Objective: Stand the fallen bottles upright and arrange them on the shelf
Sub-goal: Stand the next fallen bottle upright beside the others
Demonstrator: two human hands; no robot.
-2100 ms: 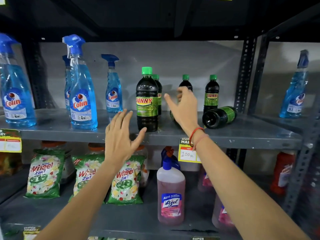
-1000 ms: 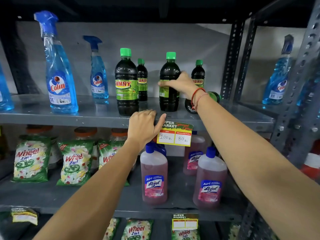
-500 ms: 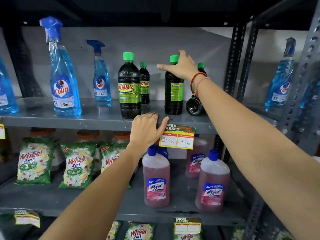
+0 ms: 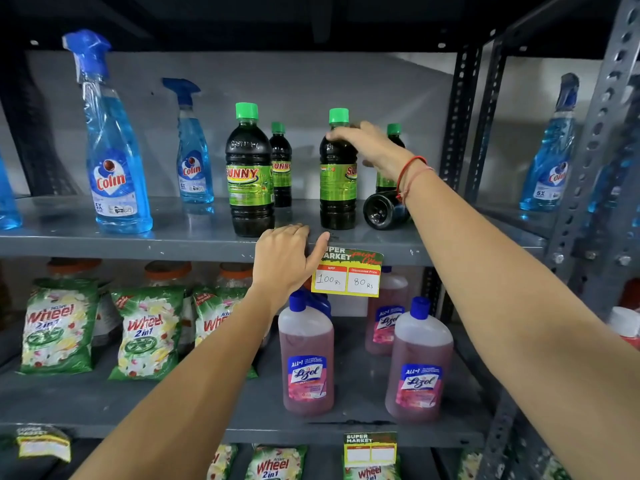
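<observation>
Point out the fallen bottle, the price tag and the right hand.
fallen bottle (image 4: 382,210), head view, on its round base.
price tag (image 4: 346,273), head view, on its middle.
right hand (image 4: 369,143), head view, on its back.

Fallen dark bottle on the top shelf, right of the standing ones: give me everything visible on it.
The fallen bottle lies on its side on the grey shelf, round dark base towards the camera. It looks like glossy dark plastic holding dark liquid. The right wrist and its red thread cross in front, hiding the neck, cap and label. It lies close beside the upright bottle under the right hand; contact unclear.
</observation>
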